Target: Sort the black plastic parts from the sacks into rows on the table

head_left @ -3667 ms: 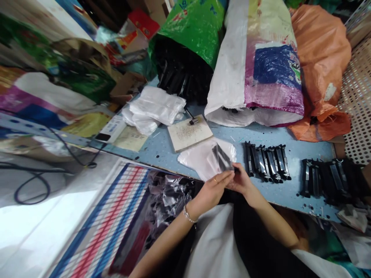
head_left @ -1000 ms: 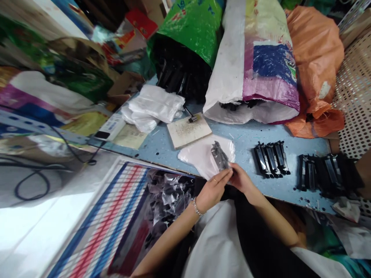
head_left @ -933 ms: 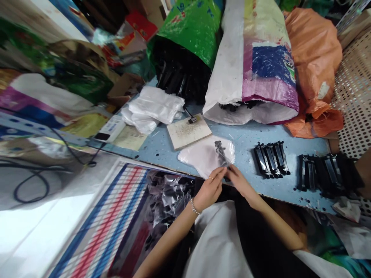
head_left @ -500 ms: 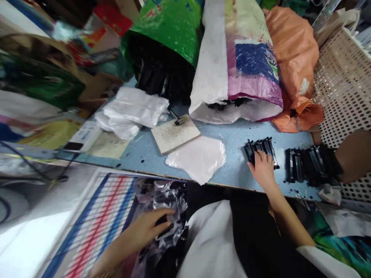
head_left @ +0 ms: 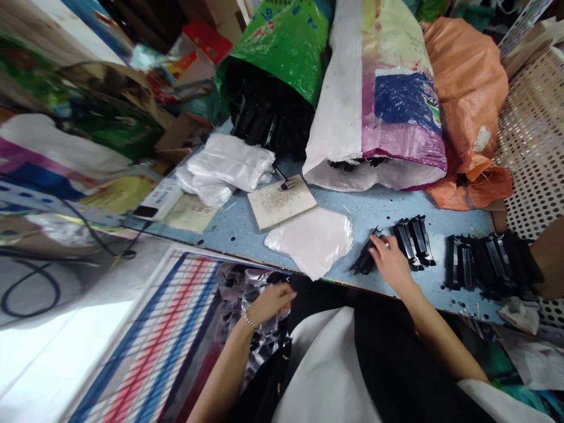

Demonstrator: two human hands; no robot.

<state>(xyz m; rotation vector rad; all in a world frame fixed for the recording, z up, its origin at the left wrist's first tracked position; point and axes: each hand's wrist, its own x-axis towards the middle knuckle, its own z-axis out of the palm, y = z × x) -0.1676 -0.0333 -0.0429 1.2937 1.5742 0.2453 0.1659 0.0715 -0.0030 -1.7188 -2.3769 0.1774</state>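
My right hand is over the blue table, its fingers pinching the upper end of a black plastic clip-like piece. Right beside it lies a small row of similar black pieces, touching one another. My left hand, with a beaded bracelet at the wrist, hovers below the table edge. Its fingers are curled together and nothing shows in them. Under it, clear plastic bags with dark contents fill a striped woven bag.
A stack of clear plastic sleeves lies beside a board bearing a small black part. More sleeves lie behind. A green sack, a white-purple sack and an orange sack stand behind. More black pieces line the right.
My left hand has moved up and right from the plastic bags; the dark piece in it no longer shows. My right hand has drawn a black piece left, away from the row.
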